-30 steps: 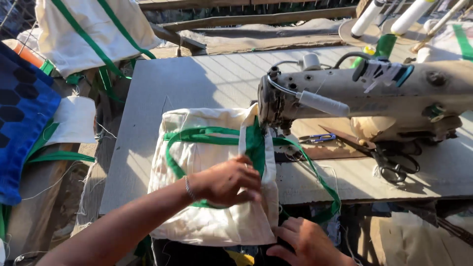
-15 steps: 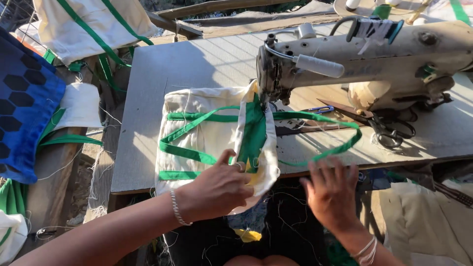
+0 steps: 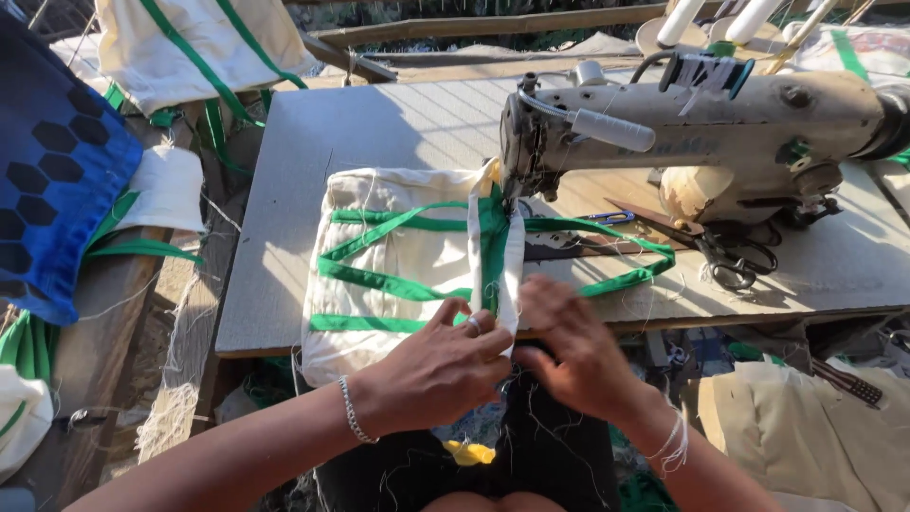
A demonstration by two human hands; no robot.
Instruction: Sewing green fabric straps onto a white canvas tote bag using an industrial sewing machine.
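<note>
Both hands have come together since half a second ago, when the right one was hovering flat and apart off to the side; now they're meeting at the near edge of the white cloth bag (image 3: 398, 275). From the head view, the left hand (image 3: 438, 372) is curling its fingers around the folded cloth strip with green tape (image 3: 493, 251) running down the middle of the bag, pinching it near its lower end, a bracelet showing at the wrist. The right hand (image 3: 576, 356) is pressing in just beside it, fingers bent and closing on that same fold from the other side. That bag is lying flat on the grey table (image 3: 379, 123), its far end tucked under the head of the sewing machine (image 3: 701, 128), green straps (image 3: 607, 256) looping across it and off to the right. Scissors (image 3: 725, 251) are sitting on the table under the machine arm. Off to the left, a blue patterned cloth (image 3: 57, 180) is hanging over more white bags.
</note>
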